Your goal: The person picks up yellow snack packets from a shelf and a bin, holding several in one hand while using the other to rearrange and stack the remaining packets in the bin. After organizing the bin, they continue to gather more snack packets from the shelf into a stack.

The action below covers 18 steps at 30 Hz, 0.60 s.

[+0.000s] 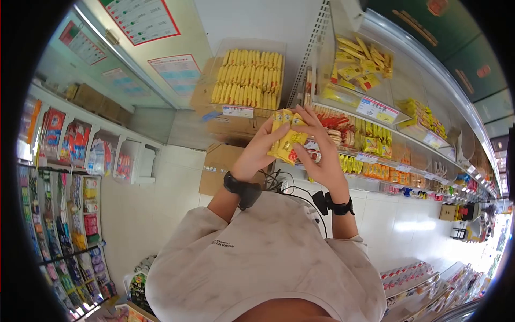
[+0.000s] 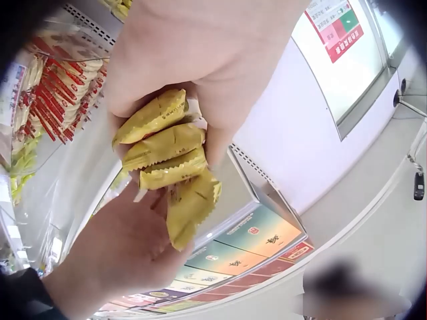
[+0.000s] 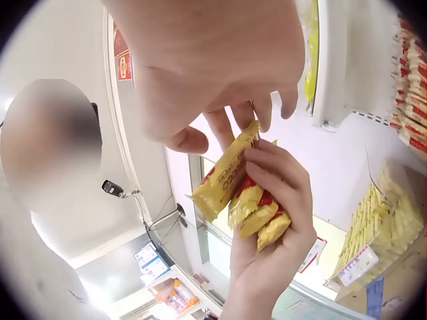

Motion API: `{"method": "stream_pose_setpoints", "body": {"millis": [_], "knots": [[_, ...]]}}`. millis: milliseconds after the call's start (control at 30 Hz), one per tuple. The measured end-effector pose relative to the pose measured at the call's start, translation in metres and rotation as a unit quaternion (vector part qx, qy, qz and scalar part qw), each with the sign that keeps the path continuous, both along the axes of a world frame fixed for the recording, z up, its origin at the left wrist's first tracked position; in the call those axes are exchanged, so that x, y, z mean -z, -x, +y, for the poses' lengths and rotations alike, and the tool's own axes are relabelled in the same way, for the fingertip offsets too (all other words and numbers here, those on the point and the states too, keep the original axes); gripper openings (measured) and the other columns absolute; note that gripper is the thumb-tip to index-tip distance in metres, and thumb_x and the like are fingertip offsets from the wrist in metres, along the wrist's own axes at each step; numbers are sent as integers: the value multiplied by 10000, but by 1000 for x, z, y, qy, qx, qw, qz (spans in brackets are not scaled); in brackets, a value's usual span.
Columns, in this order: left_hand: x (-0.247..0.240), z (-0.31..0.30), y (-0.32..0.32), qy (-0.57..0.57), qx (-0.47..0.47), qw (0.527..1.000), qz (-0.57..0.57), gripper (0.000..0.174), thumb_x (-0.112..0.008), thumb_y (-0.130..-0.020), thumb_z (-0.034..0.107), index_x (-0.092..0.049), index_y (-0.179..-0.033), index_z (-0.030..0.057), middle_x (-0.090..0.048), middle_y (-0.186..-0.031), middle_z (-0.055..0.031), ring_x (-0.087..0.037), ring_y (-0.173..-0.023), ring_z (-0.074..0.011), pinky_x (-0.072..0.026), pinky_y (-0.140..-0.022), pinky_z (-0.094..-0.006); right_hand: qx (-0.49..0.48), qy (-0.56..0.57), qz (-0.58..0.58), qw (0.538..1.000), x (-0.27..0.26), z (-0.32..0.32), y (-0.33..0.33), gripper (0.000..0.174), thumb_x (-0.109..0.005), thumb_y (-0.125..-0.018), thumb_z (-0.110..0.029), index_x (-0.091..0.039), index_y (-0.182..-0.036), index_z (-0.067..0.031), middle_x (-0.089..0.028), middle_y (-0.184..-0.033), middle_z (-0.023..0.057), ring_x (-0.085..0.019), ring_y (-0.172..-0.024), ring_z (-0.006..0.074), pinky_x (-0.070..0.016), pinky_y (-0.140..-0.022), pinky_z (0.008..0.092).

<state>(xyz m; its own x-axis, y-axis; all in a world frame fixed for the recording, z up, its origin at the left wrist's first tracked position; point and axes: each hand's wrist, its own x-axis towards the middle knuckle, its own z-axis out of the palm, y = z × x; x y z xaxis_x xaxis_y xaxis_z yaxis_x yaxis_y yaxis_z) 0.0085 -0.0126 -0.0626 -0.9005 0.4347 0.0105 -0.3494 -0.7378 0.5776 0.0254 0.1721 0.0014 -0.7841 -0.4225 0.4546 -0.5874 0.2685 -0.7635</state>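
Observation:
My left hand (image 1: 258, 153) grips several small yellow snack packets (image 1: 284, 140), stacked face to face in a row. In the left wrist view the crimped ends of the packets (image 2: 163, 143) stick out below the left hand (image 2: 193, 53). On the other side my right hand (image 1: 324, 158) pinches the outermost packet (image 3: 227, 177) between thumb and fingers. That packet leans a little away from the others, as the right wrist view shows. The left fingers (image 3: 283, 180) lie over the tops of the remaining packets.
Ahead stands a clear bin (image 1: 249, 80) with rows of similar yellow packets, on a cardboard box (image 1: 220, 172). Shelves with bins of wrapped snacks (image 1: 375, 139) run along the right. A rack of bagged goods (image 1: 70, 139) is at the left, and black cables (image 1: 276, 181) hang near the torso.

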Motion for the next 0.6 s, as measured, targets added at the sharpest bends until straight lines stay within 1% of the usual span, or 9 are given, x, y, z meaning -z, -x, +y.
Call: {"method": "stream_pose_setpoints", "body": {"millis": [33,133,200,233,333,400,433,533,600], "knots": [[1,-3,-1,4,9,1000,1,436,-568,-1064,191,-440,-1471,104,-612,-1317,-61,-647,-1164,-151,-578,-930,-340,-4,-9,-3,1000,4,-1,1,491,-674,-894,1,-546,-1366,-40,-459,-1562,185,-289,-1530,388,-274,-1215,508],[6,-11,-3,7,36,999,11,481,-593,-1052,212,-416,-1486,100,-606,-1328,-74,-645,-1165,-161,-573,-940,-343,-65,38,-36,997,7,-6,5,674,-695,-885,13,-411,-1493,-54,-406,-1599,183,-244,-1548,373,-275,-1215,497],[6,-14,-4,-1,48,998,28,527,-617,-1038,221,-397,-1500,94,-601,-1338,-82,-643,-1169,-173,-567,-953,-347,-47,23,-33,998,-2,-11,3,726,-721,-876,9,-374,-1510,-51,-400,-1599,187,-235,-1552,357,-297,-1208,492],[3,-15,-5,-13,29,999,44,542,-628,-1029,204,-393,-1504,90,-604,-1336,-86,-642,-1171,-179,-564,-960,-350,-39,14,-31,999,-5,-13,2,754,-735,-871,7,-355,-1519,-49,-397,-1599,189,-230,-1553,349,-307,-1205,490],[-2,-18,-5,-20,-40,996,82,589,-648,-1010,167,-372,-1522,81,-611,-1327,-111,-640,-1178,-209,-556,-978,-369,57,124,-104,985,2,-27,4,714,-761,-884,-29,-388,-1493,-31,-477,-1523,172,-394,-1469,303,-391,-1162,442],[2,-21,1,14,-101,990,101,618,-646,-1006,163,-346,-1540,82,-613,-1315,-143,-639,-1185,-248,-554,-988,-397,31,162,-235,958,13,-25,9,632,-753,-916,-75,-437,-1461,-24,-549,-1423,133,-500,-1348,231,-451,-1092,387],[1,-21,2,42,-136,985,101,603,-644,-993,94,-369,-1530,71,-607,-1336,-142,-632,-1196,-232,-541,-1004,-381,20,181,-298,937,18,-24,12,594,-748,-931,-97,-462,-1446,-20,-585,-1373,113,-553,-1288,195,-481,-1057,359],[-7,-23,3,116,-187,969,116,567,-648,-984,69,-417,-1501,51,-602,-1356,-128,-624,-1209,-210,-529,-1019,-363,-17,204,-392,897,28,-27,16,449,-699,-985,-163,-541,-1377,-10,-637,-1254,59,-600,-1150,117,-505,-957,288],[-10,-23,3,136,-201,963,112,538,-673,-971,71,-467,-1467,41,-617,-1330,-96,-615,-1188,-159,-518,-993,-315,-40,241,-387,889,46,-28,24,421,-683,-998,-183,-561,-1359,-4,-650,-1225,48,-596,-1143,107,-498,-941,280]]}}
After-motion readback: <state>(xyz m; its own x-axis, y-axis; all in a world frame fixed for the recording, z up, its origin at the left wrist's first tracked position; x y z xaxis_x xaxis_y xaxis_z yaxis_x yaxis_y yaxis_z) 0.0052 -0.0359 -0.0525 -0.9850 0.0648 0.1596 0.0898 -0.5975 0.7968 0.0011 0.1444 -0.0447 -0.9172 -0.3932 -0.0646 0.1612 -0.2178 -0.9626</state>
